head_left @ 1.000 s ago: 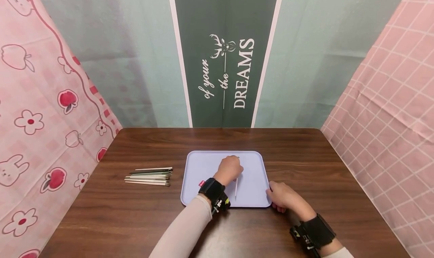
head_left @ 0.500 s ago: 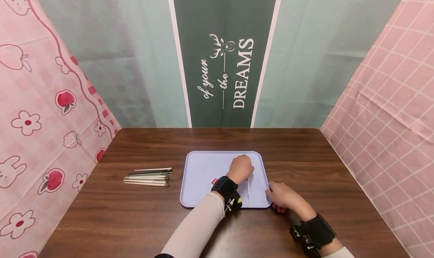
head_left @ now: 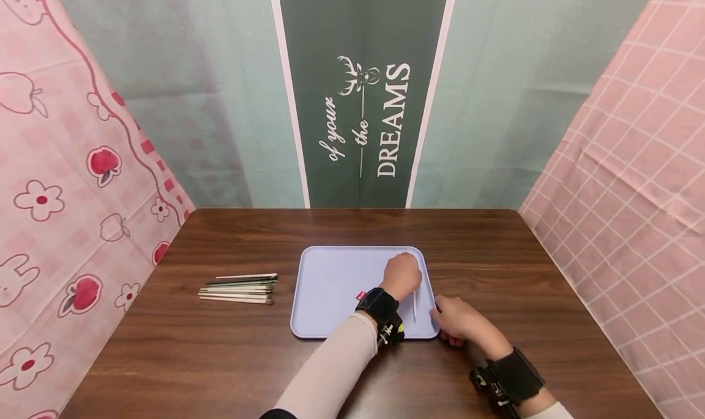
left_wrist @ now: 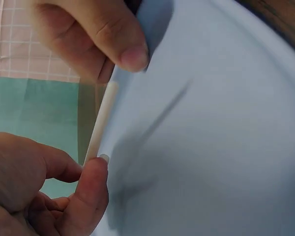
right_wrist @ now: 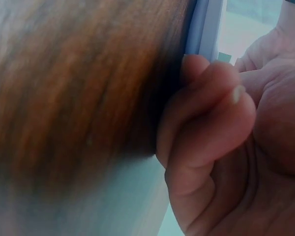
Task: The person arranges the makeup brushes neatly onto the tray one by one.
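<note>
My left hand (head_left: 402, 276) is over the right part of a pale lilac tray (head_left: 333, 284) and pinches a slim makeup brush with a pale handle (head_left: 415, 309). In the left wrist view the handle (left_wrist: 103, 120) rises from between thumb and fingertips, and its shadow falls on the tray floor. The brush's other end is hidden by the hand. My right hand (head_left: 461, 320) grips the tray's near right edge, thumb over the rim and the other fingers curled at its outer side. The right wrist view shows those fingers (right_wrist: 206, 118) against the tray's side.
Several makeup brushes (head_left: 238, 290), pale and dark, lie side by side on the brown wooden table (head_left: 220, 358) left of the tray. A red tag (head_left: 360, 295) shows on the tray by my left wrist. Curtains (head_left: 220, 101) stand behind and at both sides.
My left hand has moved right across the tray with the brush, from near its middle to close to its right side. My right hand has stayed at the tray's edge.
</note>
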`<state>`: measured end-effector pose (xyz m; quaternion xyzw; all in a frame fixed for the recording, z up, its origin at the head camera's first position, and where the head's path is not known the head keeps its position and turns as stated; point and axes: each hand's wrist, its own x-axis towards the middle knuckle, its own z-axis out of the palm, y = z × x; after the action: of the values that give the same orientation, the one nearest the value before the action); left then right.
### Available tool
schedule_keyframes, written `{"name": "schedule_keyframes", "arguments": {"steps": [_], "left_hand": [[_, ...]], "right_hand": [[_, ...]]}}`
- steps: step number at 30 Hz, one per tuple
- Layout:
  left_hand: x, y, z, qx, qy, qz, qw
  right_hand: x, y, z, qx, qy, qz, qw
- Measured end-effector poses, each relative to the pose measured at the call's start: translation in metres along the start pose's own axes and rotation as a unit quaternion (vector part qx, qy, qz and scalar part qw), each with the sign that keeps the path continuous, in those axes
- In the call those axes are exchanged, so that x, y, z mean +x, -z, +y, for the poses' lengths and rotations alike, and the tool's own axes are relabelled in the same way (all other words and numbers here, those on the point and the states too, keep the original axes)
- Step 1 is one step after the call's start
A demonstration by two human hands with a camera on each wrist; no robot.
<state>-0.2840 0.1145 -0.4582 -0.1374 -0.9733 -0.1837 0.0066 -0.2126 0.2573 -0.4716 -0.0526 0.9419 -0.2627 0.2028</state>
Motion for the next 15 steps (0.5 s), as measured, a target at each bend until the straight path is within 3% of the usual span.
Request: {"name": "schedule_keyframes", "arguments": {"steps": [15], "left_hand": [[0.0009, -0.0111, 0.0049, 0.037, -0.021, 0.024, 0.9988]], "right_hand": [[-0.0015, -0.0012, -0.0019, 0.003, 0.013, 0.012, 0.9998]]}}
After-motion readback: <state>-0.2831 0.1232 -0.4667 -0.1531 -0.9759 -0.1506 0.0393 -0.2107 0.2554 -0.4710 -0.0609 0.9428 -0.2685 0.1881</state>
